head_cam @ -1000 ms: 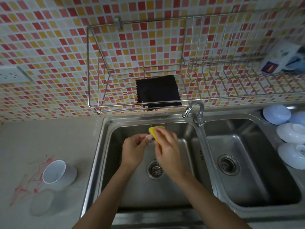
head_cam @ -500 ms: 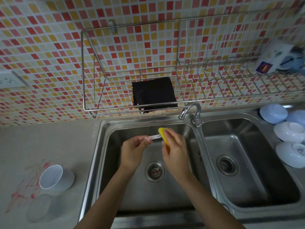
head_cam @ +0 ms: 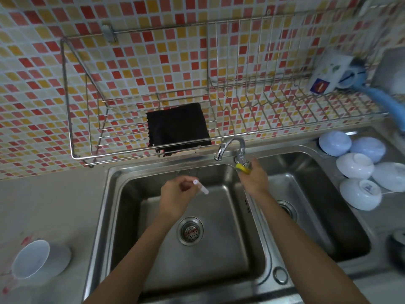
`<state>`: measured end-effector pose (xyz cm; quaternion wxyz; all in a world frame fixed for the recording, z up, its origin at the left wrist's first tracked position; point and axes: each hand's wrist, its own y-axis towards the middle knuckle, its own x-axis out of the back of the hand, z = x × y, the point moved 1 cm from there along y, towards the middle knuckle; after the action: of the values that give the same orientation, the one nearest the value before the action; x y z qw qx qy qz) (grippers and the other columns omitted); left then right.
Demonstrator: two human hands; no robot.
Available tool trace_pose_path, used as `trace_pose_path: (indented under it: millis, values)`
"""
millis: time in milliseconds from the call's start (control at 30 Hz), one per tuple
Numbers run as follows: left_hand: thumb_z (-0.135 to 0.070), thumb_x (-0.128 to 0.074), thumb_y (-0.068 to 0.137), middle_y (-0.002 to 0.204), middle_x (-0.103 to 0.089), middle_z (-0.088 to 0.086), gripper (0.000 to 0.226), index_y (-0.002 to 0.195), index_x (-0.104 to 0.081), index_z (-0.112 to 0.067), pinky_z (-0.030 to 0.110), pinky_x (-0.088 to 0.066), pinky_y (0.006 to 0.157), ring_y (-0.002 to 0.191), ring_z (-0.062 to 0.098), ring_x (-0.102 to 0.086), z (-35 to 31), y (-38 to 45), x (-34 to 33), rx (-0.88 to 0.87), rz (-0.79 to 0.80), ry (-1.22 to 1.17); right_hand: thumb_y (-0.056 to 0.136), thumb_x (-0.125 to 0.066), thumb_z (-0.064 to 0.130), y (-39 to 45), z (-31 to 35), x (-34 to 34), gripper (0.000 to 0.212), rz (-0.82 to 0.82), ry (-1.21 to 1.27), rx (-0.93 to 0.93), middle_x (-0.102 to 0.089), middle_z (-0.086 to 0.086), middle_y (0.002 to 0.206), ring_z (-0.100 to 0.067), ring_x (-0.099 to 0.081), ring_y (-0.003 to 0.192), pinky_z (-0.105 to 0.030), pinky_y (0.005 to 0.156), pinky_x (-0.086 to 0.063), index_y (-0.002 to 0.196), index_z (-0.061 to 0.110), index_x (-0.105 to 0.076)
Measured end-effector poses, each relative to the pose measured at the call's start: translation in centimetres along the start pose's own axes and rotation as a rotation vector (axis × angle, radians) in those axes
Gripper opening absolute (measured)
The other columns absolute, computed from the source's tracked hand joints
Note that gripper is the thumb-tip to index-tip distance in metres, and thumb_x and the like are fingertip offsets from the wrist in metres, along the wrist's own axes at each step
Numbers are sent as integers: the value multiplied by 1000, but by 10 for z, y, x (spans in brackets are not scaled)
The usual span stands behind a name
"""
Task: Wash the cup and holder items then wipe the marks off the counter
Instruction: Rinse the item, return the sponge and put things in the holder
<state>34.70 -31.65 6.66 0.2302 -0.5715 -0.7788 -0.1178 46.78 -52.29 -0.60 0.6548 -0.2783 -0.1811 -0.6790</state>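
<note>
Small white tube-like holder piece [head_cam: 200,187]: pinched at one end in the left hand [head_cam: 175,197], held out over the left basin of the steel double sink [head_cam: 122,194], above and apart from the round drain strainer [head_cam: 190,231].
Left grip: clenched on the tube, fingertips only; its free end points toward the tap.
Right hand [head_cam: 254,177]: at the base of the curved chrome tap [head_cam: 230,148], with the yellow sponge [head_cam: 242,168] tucked in its grip; whether the fingers also touch the tap valve I cannot tell.
Step in hand: likely turning on water to rinse the piece.
Doing it well: bring the tube under the spout mouth before the water runs, keep the flow gentle, and turn the piece so water passes through its bore.
Risk: a small wet tube could slip from a fingertip pinch; the strainer should catch it.
White plastic cup [head_cam: 37,260]: lying tilted on the grey worktop [head_cam: 54,205] left of the sink, not yet washed by the look of it.
Red marks [head_cam: 26,239]: smeared on the worktop beside the cup, still to wipe.
Black folded cloth [head_cam: 177,127]: in the wire wall rack [head_cam: 87,128] above the sink, within reach for the wiping.
</note>
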Motion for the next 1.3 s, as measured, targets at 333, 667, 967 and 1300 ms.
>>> trace_pose_path:
  millis: [333, 667, 967, 1300]
  values:
    - [-7, -76, 79, 78, -73, 5, 10, 90, -75, -9, 3, -43, 63, 63, -7, -59, -17, 41, -33, -37, 23, -22, 88, -64, 21, 14, -2, -21, 62, 126, -81, 48, -66, -11, 110, -32, -65, 96, -39, 85, -52, 145, 21, -39]
    - [-4, -75, 79, 81, -75, 7, 16, 94, -76, -8, 18, -52, 73, 73, 15, -68, -23, 50, -50, -107, 79, -28, 86, -65, 14, -4, -2, -2, 69, 60, 33, 88, -63, 0, 111, -22, -62, 92, -34, 81, -51, 146, 24, -33]
    - [-12, -75, 81, 77, -72, -6, 12, 94, -75, -12, 11, -50, 72, 67, -5, -63, -22, 43, -44, -172, 70, 42, 85, -65, 24, -30, -41, 17, 77, 15, 167, -91, -58, -12, 111, -28, -59, 101, -38, 89, -48, 151, 25, -26]
    - [-19, -75, 82, 85, -74, 1, 15, 96, -75, -15, 30, -55, 83, 80, 15, -69, -22, 52, -46, -146, 100, 63, 95, -49, 7, -58, -47, 19, 40, 116, 509, -216, -65, -5, 117, -28, -68, 93, -45, 79, -59, 123, 32, -63]
